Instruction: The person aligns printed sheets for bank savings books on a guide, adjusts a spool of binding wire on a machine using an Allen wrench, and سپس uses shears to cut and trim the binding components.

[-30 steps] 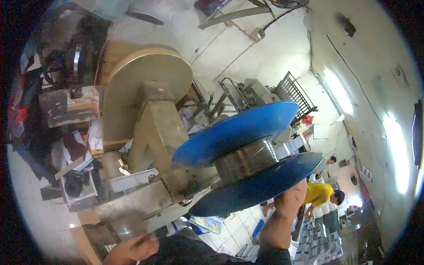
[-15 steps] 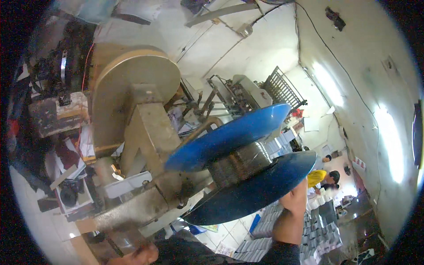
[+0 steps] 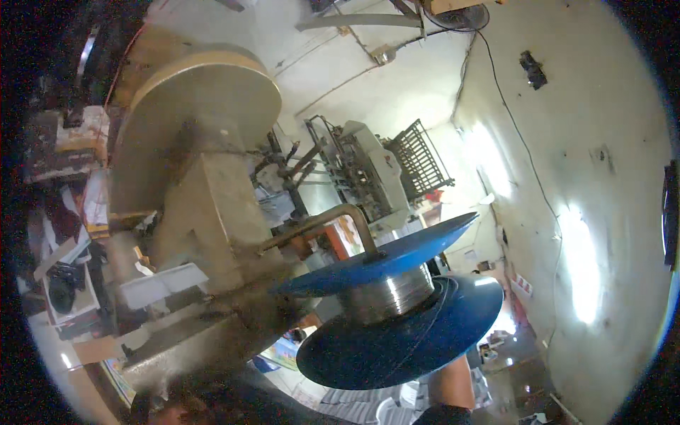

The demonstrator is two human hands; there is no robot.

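Observation:
A large blue spool (image 3: 397, 340) with silvery wire wound around its core hangs tilted in front of me. A bent metal rod (image 3: 333, 216) from the beige machine meets the middle of its upper flange. My right hand (image 3: 450, 382) comes up from the bottom edge and holds the rim of the lower flange. Only the wrist shows, because the flange hides the fingers. Just a sliver of my left hand (image 3: 164, 416) appears at the bottom edge, below the machine's base. What it touches is hidden.
The beige machine has a big round disc (image 3: 198, 120) on a boxy pillar (image 3: 205, 212). Cluttered shelves (image 3: 67, 212) fill the left side. Behind stand another grey machine (image 3: 368, 170) and a black wire rack (image 3: 418, 159), with a pale wall on the right.
The view has swung upward and closer. The spool now sits lower and further right in the picture. My left hand has slid almost out at the bottom, and my right hand stays at the lower flange.

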